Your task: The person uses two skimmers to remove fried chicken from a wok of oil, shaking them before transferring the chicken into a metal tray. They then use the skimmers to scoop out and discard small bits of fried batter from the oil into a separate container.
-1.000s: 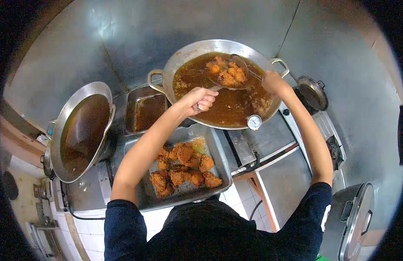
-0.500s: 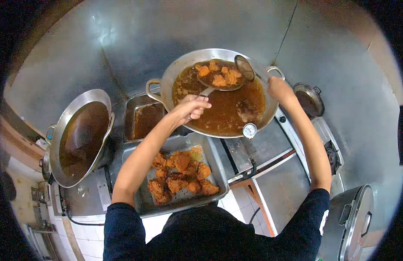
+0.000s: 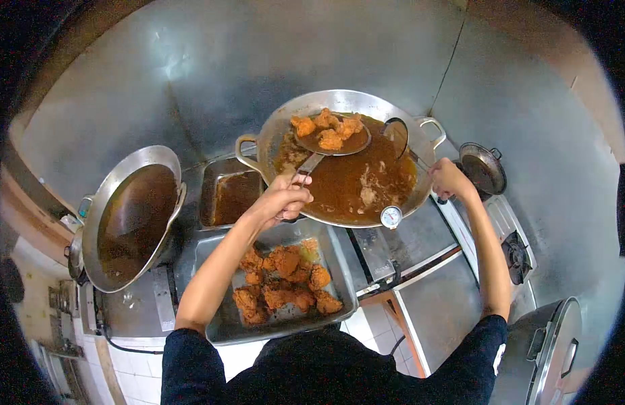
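Both hands are closed on long tool handles over the big wok [image 3: 272,138] of dark oil at the far centre. Left hand [image 3: 283,200] is wrapped in a full fist around the handle of a skimmer ladle [image 3: 329,143], whose bowl sits raised above the oil at the wok's far left side, loaded with several pieces of fried chicken [image 3: 326,128]. Right hand [image 3: 449,179] is curled shut around the end of a second, smaller strainer [image 3: 396,129], whose round head is tipped up near the wok's far right rim.

My judgement on handling: the loaded ladle will feel front-heavy, since the chicken sits far out from the grip, so a firm hold well back on the handle, as now, suits it. The handle is stiff metal and likely greasy, so it could turn in the palm. The crust looks crisp and brittle; the pieces lie loose and could roll off if the bowl tilts. Everything over the oil is probably very hot.

Left arm reaches forward from the near left, elbow bent, forearm crossing above a steel tray [image 3: 339,236] that holds more fried pieces [image 3: 285,280]. Right arm stretches nearly straight along the right side to the wok's edge. A dial thermometer [image 3: 391,217] hangs at the wok's near rim. Farther left stand a square pan [image 3: 211,177] of oil and a second wok [image 3: 99,202].
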`<state>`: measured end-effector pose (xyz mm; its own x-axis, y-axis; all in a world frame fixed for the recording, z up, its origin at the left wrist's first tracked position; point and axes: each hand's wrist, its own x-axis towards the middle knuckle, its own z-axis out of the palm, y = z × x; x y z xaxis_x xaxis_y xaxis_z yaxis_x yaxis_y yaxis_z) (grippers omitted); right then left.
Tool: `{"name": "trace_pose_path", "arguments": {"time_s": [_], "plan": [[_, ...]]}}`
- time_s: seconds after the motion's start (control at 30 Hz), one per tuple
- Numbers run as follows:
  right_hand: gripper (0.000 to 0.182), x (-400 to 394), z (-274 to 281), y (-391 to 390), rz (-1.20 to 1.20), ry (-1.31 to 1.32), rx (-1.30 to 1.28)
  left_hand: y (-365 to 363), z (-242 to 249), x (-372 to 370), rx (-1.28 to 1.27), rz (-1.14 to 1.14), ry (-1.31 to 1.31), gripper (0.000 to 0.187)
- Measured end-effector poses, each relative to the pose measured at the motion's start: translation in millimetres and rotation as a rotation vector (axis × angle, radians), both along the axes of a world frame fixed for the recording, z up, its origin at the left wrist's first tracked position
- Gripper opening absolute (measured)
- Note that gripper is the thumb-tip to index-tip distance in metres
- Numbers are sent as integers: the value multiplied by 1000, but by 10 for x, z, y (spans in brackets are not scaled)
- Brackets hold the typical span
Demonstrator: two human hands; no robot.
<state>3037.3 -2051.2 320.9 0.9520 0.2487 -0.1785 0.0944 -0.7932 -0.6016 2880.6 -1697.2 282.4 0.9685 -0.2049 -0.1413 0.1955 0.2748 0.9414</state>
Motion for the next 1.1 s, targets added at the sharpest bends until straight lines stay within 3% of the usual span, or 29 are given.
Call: {"name": "trace_pose_path", "arguments": {"time_s": [0.2,0.3,0.53,0.73,0.93,1.1], "plan": [[13,-50,-160,71,-146,366,485,30,144,-349,-19,-3,14,32],[15,-246,-127,159,-95,394,441,-13,198,-469,-55,12,8,31],[21,-524,-130,130,-21,48,270,-25,365,-611,-2,24,-12,34],[23,-841,139,148,-100,-26,347,-19,483,-666,55,31,-57,35],[21,-1009,163,246,-119,266,654,-19,579,-696,71,17,-107,38],[24,-1224,129,456,-137,430,755,-21,662,-702,88,-4,-133,37]]}}
